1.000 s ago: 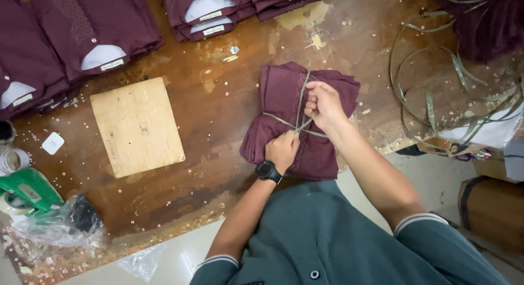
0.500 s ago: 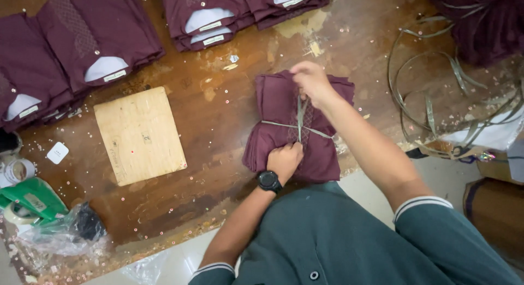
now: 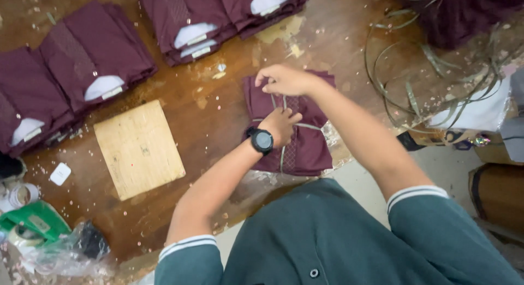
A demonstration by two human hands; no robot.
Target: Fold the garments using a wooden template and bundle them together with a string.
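Worktop [image 3: 218, 116] of worn brown wood fills most of the view, speckled with small scraps. Four stacks of folded maroon shirts with white collar inserts lie along its far side: two at the left [image 3: 95, 58] [image 3: 24, 113] and two at the top [image 3: 183, 23] [image 3: 262, 4]. One loose heap of maroon cloth [image 3: 464, 15] sits at the upper right, above a tangle of olive strapping bands [image 3: 431, 83] too knotted to count. One pale square wooden board [image 3: 139, 148] lies flat, left of centre. One green tool [image 3: 33, 222] and one crumpled clear plastic bag [image 3: 60, 258] rest at the lower left corner, with one small white tag [image 3: 60, 174] just above them.

One tied bundle of folded maroon shirts [image 3: 305, 148] lies at the near edge of the worktop, directly under both hands, crossed by a thin strap [image 3: 283, 157]. One black wristwatch [image 3: 262, 140] sits on the left wrist. The left hand [image 3: 281, 124] presses down on the middle of the bundle, fingers curled narrow around the strap where it crosses. The right hand [image 3: 284, 79] is at the bundle's far edge, fingers pinched shut on the strap's end, just beyond the left hand.
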